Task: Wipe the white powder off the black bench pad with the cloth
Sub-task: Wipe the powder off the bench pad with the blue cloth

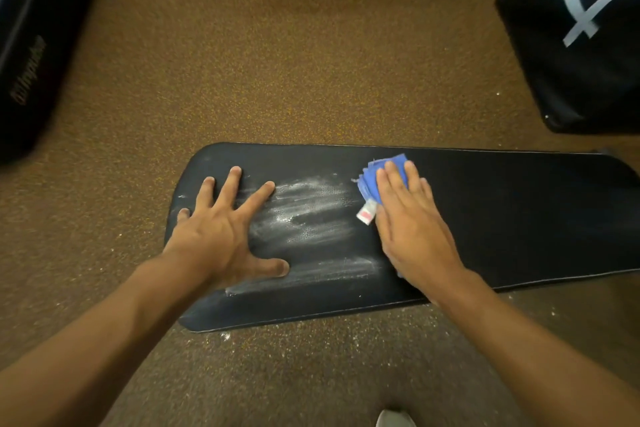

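Note:
A long black bench pad (502,204) lies across the middle of the view. White powder (311,211) is smeared in streaks on its left part, with a second streak (311,274) nearer the front edge. My left hand (221,232) lies flat on the pad's left end, fingers spread, holding nothing. My right hand (412,225) presses flat on a folded blue cloth (377,177) just right of the powder. A small white and red tag (366,213) sticks out from the cloth's left side.
Brown speckled floor (277,62) surrounds the bench, with powder specks near the front edge. A black padded box with large pale numerals (581,28) stands at the back right. Another black pad (31,55) is at the left. A shoe tip (394,419) shows at the bottom.

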A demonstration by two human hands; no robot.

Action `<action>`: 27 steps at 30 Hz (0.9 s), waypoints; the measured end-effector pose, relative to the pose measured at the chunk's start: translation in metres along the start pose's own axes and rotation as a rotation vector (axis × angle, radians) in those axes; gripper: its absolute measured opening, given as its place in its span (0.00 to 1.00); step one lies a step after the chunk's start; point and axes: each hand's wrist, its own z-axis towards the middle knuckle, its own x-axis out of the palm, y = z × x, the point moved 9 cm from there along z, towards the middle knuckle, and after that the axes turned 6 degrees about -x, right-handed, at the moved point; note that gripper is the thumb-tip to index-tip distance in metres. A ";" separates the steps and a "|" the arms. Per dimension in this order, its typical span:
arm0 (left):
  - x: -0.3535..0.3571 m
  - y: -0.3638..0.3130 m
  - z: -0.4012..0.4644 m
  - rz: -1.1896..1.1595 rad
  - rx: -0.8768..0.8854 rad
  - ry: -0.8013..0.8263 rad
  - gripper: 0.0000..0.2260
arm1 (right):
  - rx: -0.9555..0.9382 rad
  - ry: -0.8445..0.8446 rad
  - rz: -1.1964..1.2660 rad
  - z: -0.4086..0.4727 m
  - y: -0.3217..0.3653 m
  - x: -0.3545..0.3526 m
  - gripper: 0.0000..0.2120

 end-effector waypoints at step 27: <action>0.002 -0.001 0.002 0.002 0.017 -0.004 0.56 | -0.063 0.002 -0.035 -0.024 0.050 0.009 0.26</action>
